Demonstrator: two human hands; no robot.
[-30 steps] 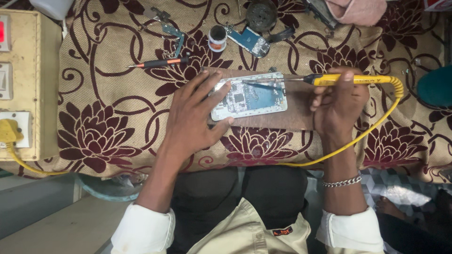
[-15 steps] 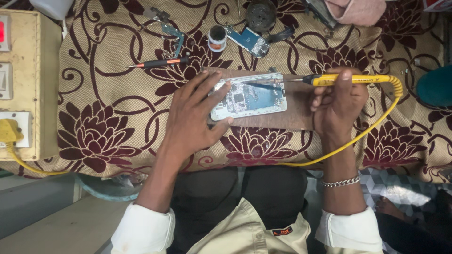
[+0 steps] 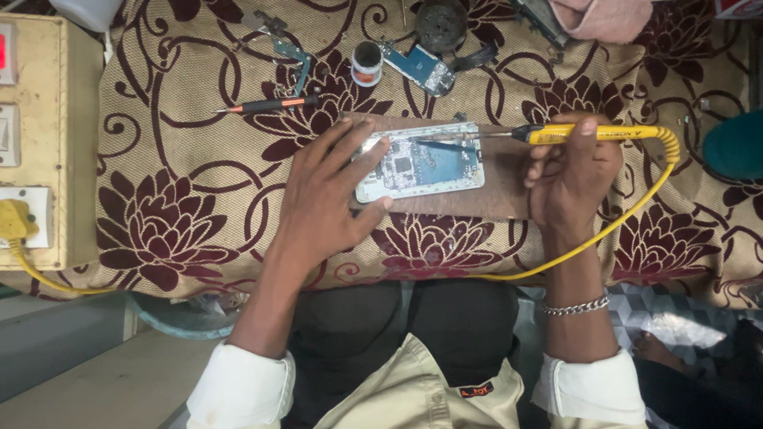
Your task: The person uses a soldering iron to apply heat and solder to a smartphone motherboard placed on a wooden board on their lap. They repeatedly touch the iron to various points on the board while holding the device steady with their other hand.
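Across the bench (image 3: 199, 183), under a brown flowered cloth, a wooden board (image 3: 497, 195) lay before the person, and on it rested an opened phone (image 3: 421, 163) with its circuit board showing. The left hand (image 3: 322, 202) lay flat, fingers (image 3: 362, 147) spread apart and pressed on the phone's left end to steady it. The right hand (image 3: 572, 171) had its fingers clamped round a yellow soldering iron (image 3: 596, 133), whose tip reached over the phone's upper edge; whether it touched the circuit was too small to tell. Soldering work seemed to be in hand, and the next move probably called for a steady tip and a phone held still. A cream power box (image 3: 36, 143) stood at the left edge, well apart. Behind the board lay a blue circuit board (image 3: 420, 67), a screwdriver (image 3: 266, 105) and a small pot (image 3: 366, 63), none blocking the iron. The iron's yellow cord (image 3: 612, 226) looped near the right wrist and could drag.
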